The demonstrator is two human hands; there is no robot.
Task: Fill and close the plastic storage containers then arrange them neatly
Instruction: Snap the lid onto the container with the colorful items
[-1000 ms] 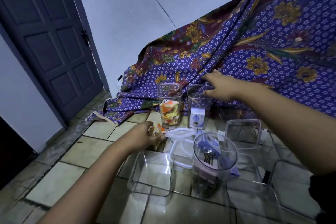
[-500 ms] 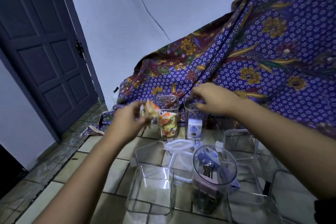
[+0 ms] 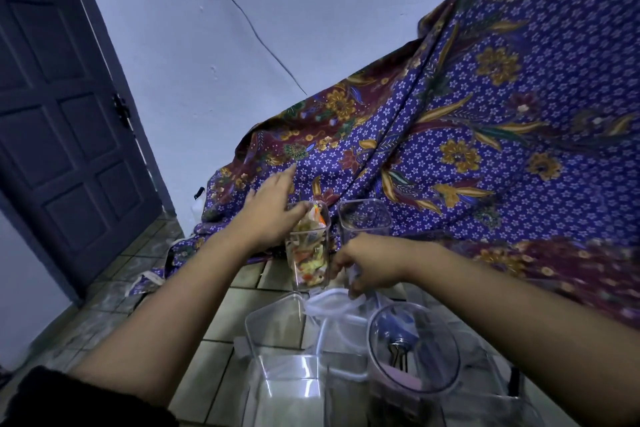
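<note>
A tall clear container [image 3: 309, 265] stands on the tiled floor, stuffed with colourful crumpled packets [image 3: 317, 215] that stick out of its mouth. My left hand [image 3: 272, 213] is at that mouth, thumb and fingers pressing the top packets in. A second tall clear container [image 3: 364, 217] stands just to its right, its lower part hidden by my right hand [image 3: 372, 265]. That hand is low beside the first container, fingers curled down onto a white-rimmed clear lid [image 3: 327, 303] lying on the floor.
Close to me stand an empty square container [image 3: 277, 333] and a round one [image 3: 414, 362] holding binder clips. More clear containers sit at the lower right. A purple floral cloth [image 3: 485, 149] drapes behind. A dark door [image 3: 62, 114] is at left.
My left hand lifted the colourful packets from the floor and brought them into the first tall container. My right hand left the second container's rim and dropped to the lids.
</note>
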